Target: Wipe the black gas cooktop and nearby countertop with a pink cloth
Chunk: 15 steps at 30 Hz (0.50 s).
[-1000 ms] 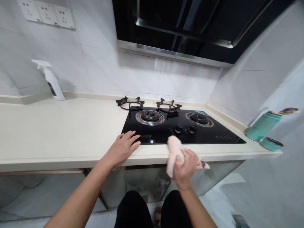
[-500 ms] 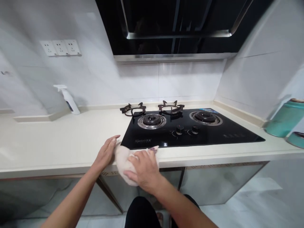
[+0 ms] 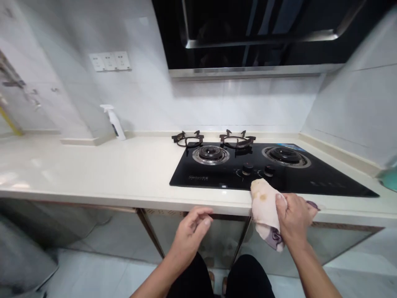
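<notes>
My right hand [image 3: 294, 217] is closed around a cream cloth [image 3: 265, 203] with a brown stain, pressing it on the front edge of the counter [image 3: 118, 174] just before the black glass gas hob [image 3: 310, 180]. Part of the cloth hangs down over the counter's edge. My left hand [image 3: 191, 229] hovers below the counter's front edge, off the surface, fingers loosely curled with nothing in them. The hob has two burners [image 3: 211, 154] and two knobs [image 3: 247, 169].
Two loose pan supports [image 3: 187, 139] lie behind the hob. A white spray bottle [image 3: 114, 122] stands by the wall at the left. A teal container [image 3: 389, 178] sits at the right edge. A black range hood [image 3: 257, 37] hangs overhead. Cabinet fronts lie below the counter.
My right hand has carried the cloth from the hob's front left corner rightward to below the knobs. My left hand has left the counter and dropped below its edge. The view shifted left.
</notes>
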{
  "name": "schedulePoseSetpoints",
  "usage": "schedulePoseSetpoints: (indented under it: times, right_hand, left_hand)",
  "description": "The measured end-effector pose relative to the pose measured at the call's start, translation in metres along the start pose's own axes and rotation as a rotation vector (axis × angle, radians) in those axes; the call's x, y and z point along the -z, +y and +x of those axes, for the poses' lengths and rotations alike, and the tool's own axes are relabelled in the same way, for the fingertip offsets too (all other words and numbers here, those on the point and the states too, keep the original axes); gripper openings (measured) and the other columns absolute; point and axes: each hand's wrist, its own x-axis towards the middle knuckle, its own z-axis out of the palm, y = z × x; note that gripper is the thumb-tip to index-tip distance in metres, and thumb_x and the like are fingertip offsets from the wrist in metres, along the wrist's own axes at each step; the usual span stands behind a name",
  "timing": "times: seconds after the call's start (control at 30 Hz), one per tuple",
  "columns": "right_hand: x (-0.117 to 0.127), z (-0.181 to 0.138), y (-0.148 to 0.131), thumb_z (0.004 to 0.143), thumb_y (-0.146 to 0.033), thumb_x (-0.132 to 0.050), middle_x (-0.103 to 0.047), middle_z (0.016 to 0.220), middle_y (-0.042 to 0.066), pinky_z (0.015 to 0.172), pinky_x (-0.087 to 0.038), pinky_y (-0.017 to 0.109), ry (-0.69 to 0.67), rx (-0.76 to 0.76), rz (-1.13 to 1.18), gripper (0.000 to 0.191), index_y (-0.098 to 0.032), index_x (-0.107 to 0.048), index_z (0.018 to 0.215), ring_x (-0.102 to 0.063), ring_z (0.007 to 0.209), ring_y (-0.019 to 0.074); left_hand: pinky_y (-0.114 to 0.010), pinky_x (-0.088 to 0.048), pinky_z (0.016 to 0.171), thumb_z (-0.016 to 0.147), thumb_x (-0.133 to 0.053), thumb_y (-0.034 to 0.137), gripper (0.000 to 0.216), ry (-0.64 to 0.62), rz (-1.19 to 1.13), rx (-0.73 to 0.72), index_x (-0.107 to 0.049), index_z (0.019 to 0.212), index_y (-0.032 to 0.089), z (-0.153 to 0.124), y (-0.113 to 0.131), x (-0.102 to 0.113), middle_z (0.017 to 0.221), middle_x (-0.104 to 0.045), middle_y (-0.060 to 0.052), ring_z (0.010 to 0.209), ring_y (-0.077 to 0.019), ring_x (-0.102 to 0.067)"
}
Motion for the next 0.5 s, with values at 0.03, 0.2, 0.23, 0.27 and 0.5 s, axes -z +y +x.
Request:
schedulePoseSetpoints:
  times: [0.03, 0.2, 0.23, 0.27, 0.5]
  right_hand:
    - [-0.002, -0.001, -0.011, 0.106, -0.048, -0.032, -0.061, 0.076, 0.005, 0.080, -0.028, 0.041, 0.019, -0.011, 0.029, 0.046, -0.021, -0.061, 0.083, -0.053, 0.078, 0.0244]
    - [-0.010, -0.014, -0.094, 0.107, -0.045, -0.040, -0.067, 0.091, 0.004, 0.086, -0.029, 0.042, -0.150, 0.210, 0.338, 0.035, -0.022, -0.061, 0.092, -0.057, 0.088, 0.0239]
    - [-0.011, -0.016, -0.110, 0.107, -0.044, -0.041, -0.067, 0.093, 0.004, 0.087, -0.029, 0.042, -0.183, 0.256, 0.405, 0.033, -0.022, -0.061, 0.094, -0.058, 0.090, 0.0236]
    - [-0.012, -0.019, -0.125, 0.108, -0.043, -0.042, -0.067, 0.094, 0.004, 0.087, -0.030, 0.043, -0.209, 0.290, 0.471, 0.031, -0.022, -0.061, 0.096, -0.058, 0.091, 0.0234]
    - [0.005, -0.059, -0.185, 0.106, -0.032, -0.050, -0.065, 0.114, 0.006, 0.089, -0.039, 0.043, -0.460, 0.539, 0.824, 0.017, -0.026, -0.062, 0.115, -0.058, 0.104, 0.0239]
  left_hand:
    - [-0.032, -0.052, 0.079, 0.096, -0.063, 0.046, 0.033, -0.053, -0.124, 0.092, -0.067, 0.115, 0.020, -0.007, 0.001, -0.009, 0.109, -0.071, -0.010, 0.092, -0.0205, -0.069]
    - [-0.030, -0.051, 0.067, 0.088, -0.076, 0.049, 0.079, -0.104, -0.606, 0.379, -0.035, 0.149, 0.021, -0.031, 0.000, -0.027, 0.110, -0.070, -0.012, 0.082, -0.0219, -0.073]
    - [-0.032, -0.052, 0.069, 0.088, -0.076, 0.048, 0.090, -0.046, -0.667, 0.415, -0.022, 0.155, 0.024, -0.035, -0.003, -0.025, 0.109, -0.070, -0.012, 0.085, -0.0229, -0.073]
    - [-0.033, -0.053, 0.072, 0.089, -0.076, 0.047, 0.096, 0.013, -0.724, 0.446, -0.013, 0.158, 0.026, -0.037, -0.006, -0.021, 0.109, -0.071, -0.011, 0.087, -0.0234, -0.074]
    - [-0.039, -0.054, 0.092, 0.088, -0.072, 0.029, 0.052, 0.173, -1.072, 0.352, -0.052, 0.136, 0.023, -0.057, -0.043, 0.009, 0.116, -0.072, -0.009, 0.105, -0.0238, -0.070]
